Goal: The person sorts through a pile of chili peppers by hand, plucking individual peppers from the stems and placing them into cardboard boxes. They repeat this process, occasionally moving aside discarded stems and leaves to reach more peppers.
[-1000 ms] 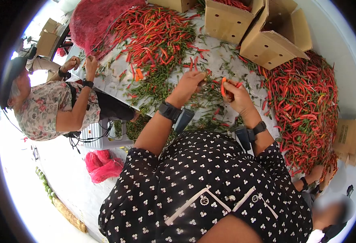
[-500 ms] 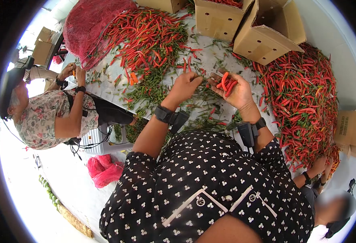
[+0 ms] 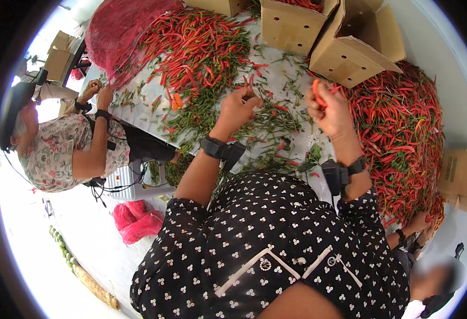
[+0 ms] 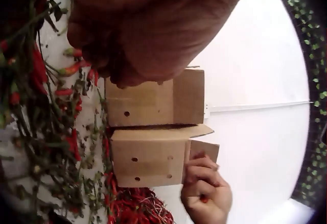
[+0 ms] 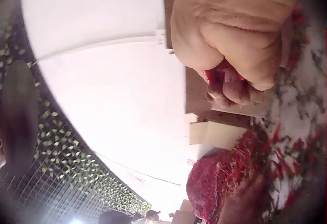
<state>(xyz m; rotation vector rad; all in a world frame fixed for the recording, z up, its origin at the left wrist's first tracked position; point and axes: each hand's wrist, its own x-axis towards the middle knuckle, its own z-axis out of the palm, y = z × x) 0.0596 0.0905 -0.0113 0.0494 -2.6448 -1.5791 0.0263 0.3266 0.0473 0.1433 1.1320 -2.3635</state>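
My right hand (image 3: pixel 330 109) grips several red chilies (image 3: pixel 318 93), raised over the table near the front of a cardboard box. In the right wrist view, red shows between the curled fingers (image 5: pixel 235 89) of that hand. My left hand (image 3: pixel 236 111) hovers over the scattered green stems and chilies, fingers loosely bent, with no chili showing between them. Under and around it lie loose chili stems (image 3: pixel 201 119). Beyond stands a pile of red chilies (image 3: pixel 201 48), and a larger chili heap (image 3: pixel 398 143) lies to the right.
Two open cardboard boxes (image 3: pixel 350 61) stand at the table's back right. A red mesh sack (image 3: pixel 121 37) lies at back left. One person (image 3: pixel 79 143) works at the left; another person's hands (image 3: pixel 417 226) reach into the heap at lower right.
My right hand has turned from palm-up, closed its fingers over the chilies and moved right toward the box. The left hand has drawn slightly left, away from it.
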